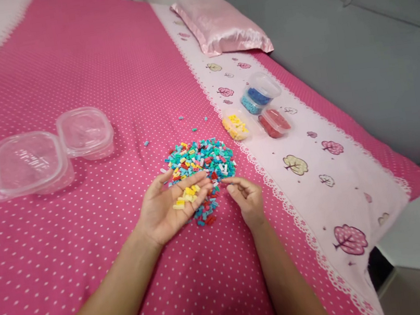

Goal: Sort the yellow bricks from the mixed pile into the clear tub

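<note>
My left hand (162, 209) is palm up with its fingers stretched out, and several small yellow toy bricks (187, 196) rest on the palm and fingers. Under and beyond it lies a heap of mixed toy bricks (204, 154) in teal, blue, red, yellow and white, partly hidden by the fingers. At the heap's near right edge is my right hand (248, 196), its index finger reaching toward the bricks and the thumb slightly apart from it. The other right fingers are curled, and no brick can be made out between them.
Two clear lidded containers (30, 166) stand at the left. On the right sit small tubs of yellow bricks (236, 126), red bricks (274, 122) and blue bricks (258, 96). A pink pillow (221, 24) lies at the back on the dotted bedspread (122, 76), beside a grey headboard (336, 54).
</note>
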`<control>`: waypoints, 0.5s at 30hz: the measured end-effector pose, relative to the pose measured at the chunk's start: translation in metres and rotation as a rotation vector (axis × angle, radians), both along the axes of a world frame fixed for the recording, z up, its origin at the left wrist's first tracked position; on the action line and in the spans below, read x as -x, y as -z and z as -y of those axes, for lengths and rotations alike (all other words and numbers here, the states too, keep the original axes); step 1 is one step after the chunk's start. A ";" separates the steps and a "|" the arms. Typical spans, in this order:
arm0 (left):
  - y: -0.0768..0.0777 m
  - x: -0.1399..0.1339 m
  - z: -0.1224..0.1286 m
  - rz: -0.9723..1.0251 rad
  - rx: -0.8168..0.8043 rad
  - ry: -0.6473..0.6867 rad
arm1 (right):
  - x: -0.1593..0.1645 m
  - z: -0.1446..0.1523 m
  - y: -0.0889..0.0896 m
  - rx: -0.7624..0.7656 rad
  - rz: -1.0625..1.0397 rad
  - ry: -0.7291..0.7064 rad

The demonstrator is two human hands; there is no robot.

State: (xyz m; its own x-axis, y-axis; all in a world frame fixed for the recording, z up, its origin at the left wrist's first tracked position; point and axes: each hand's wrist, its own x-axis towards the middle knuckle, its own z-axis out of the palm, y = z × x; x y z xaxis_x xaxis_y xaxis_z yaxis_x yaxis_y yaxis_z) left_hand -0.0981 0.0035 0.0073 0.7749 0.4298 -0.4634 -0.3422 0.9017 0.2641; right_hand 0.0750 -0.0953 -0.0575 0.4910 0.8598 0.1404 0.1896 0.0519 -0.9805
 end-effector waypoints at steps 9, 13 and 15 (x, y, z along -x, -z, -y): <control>-0.002 0.025 -0.023 -0.354 -0.510 0.014 | 0.002 -0.001 -0.004 0.082 0.038 -0.049; 0.004 0.025 -0.022 -0.656 -0.965 0.204 | 0.002 -0.001 -0.005 0.069 0.041 -0.071; 0.010 0.024 -0.021 -0.763 -1.173 0.319 | 0.002 -0.001 -0.005 0.058 0.034 -0.082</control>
